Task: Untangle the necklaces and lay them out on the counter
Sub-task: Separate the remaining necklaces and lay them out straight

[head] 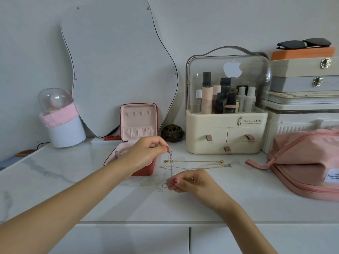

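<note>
A thin silver necklace (171, 167) hangs stretched between my two hands above the white marble counter (91, 189). My left hand (146, 153) pinches its upper end, raised in front of the open red jewellery box (139, 125). My right hand (190, 181) pinches the lower end close to the counter, where a small loop of chain trails out. Behind the hands, a gold chain (194, 161) with small end knobs lies straight across the counter. Just in front of that one, a second silver chain (198, 167) lies parallel to it.
A cream cosmetics organizer (226, 132) with a clear dome stands behind the chains. A pink zip bag (304, 169) lies at right, a brown incense pot (172, 133) by the box, a wavy mirror (117, 70) against the wall, a white pot with a pink band (64, 125) at left.
</note>
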